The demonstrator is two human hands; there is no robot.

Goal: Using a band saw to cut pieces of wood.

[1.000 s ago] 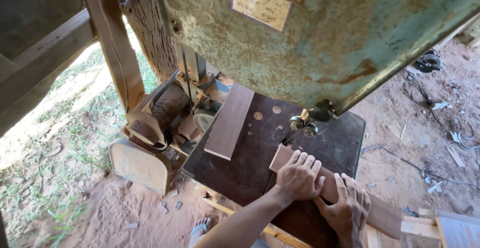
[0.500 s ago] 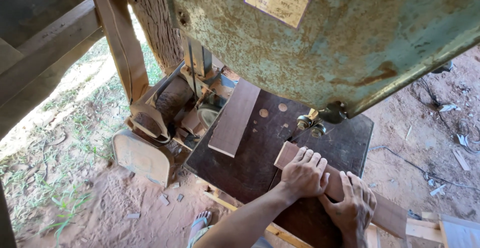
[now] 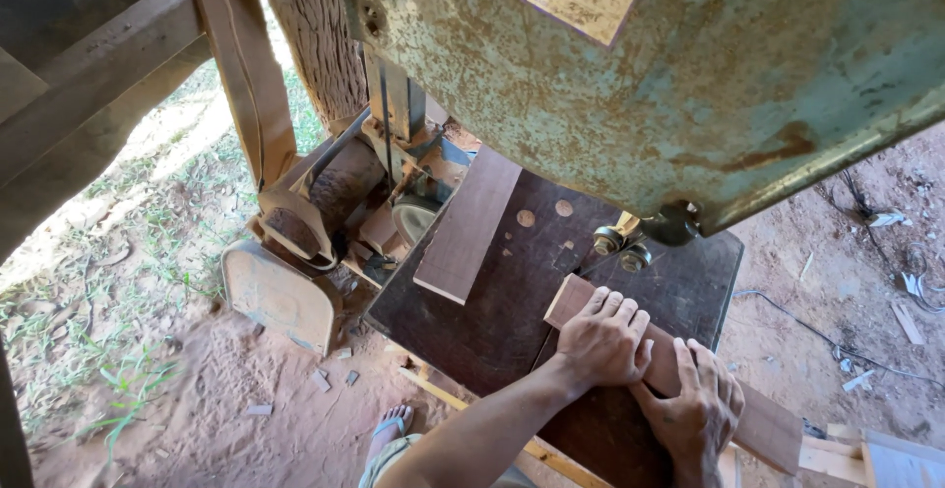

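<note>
Both hands pressed flat on wood strip (image 3: 571,303) lying on dark saw desk (image 3: 492,321), just before blade guide (image 3: 622,247). Left hand (image 3: 602,338) fingers spread, nearer guide, steadying. Right hand (image 3: 694,411) fingers splayed behind, farther from guide. Spare board (image 3: 468,224) left of guide.

An open-air woodworking shop, rough and rural. A big rusted green bandsaw housing (image 3: 689,75) hangs over a dark metal saw table (image 3: 512,281) with boards on it. Its belt and motor (image 3: 325,203) sit exposed beside a tree trunk (image 3: 315,35). The floor is bare red dirt (image 3: 197,419) with wood chips, running into grass (image 3: 118,242).
</note>
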